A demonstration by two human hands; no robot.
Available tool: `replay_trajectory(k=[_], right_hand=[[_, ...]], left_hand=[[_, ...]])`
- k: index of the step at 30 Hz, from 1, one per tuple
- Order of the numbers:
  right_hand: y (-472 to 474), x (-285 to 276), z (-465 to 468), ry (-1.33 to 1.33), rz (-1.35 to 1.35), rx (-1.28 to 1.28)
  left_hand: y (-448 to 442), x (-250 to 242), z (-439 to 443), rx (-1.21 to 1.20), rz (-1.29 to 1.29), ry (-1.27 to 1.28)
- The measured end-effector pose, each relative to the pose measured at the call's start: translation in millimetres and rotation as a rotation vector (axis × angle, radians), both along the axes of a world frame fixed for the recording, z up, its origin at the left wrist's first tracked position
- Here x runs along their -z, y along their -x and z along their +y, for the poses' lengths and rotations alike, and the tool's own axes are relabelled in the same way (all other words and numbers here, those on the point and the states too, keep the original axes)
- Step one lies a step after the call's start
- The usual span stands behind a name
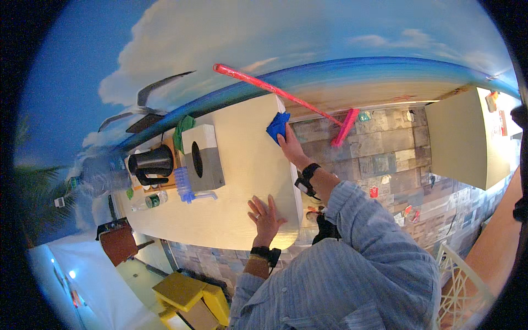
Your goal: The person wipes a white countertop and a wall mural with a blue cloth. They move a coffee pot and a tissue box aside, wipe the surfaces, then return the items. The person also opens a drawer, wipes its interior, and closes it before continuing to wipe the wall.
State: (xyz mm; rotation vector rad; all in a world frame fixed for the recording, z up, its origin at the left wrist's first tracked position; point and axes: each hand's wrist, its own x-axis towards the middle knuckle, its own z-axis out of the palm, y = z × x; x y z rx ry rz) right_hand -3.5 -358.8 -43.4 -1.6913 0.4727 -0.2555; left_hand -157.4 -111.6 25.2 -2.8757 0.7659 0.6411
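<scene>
My right hand holds a folded blue cloth at the far right corner of a pale wood-topped table. Flat on the tabletop, with fingers spread, rests my left hand, empty and wearing a ring. Farther left on the table are a grey and white tissue box, a green cloth behind it, and a blue bottle pump. Beyond them a black electric kettle stands on a wooden tray, near a clear plastic bottle lying on its side.
A pink broom leans on the painted wall right of the table. Litter, including a red packet, lies on the patterned floor. A pale cabinet stands at the right, a white lattice chair at lower right, a yellow box at lower left.
</scene>
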Motion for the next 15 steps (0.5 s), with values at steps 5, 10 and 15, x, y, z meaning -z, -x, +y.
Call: replay_trajectory(k=[5,10,15], right_hand=[[66.1,6.9,17.6,-0.106,0.093,-0.115],[154.0,31.9,58.8,-0.148,0.272,-0.22],[229.8,44.8,97.9,-0.347,0.533,-0.352]], left_hand=[[-0.1,0.4,-1.8,0.034,-0.085,-0.042],[1.2,0.8,-2.9,0.052,-0.151,-0.043],[-0.8,-6.1,-6.8,-0.086,-0.01,-0.003]])
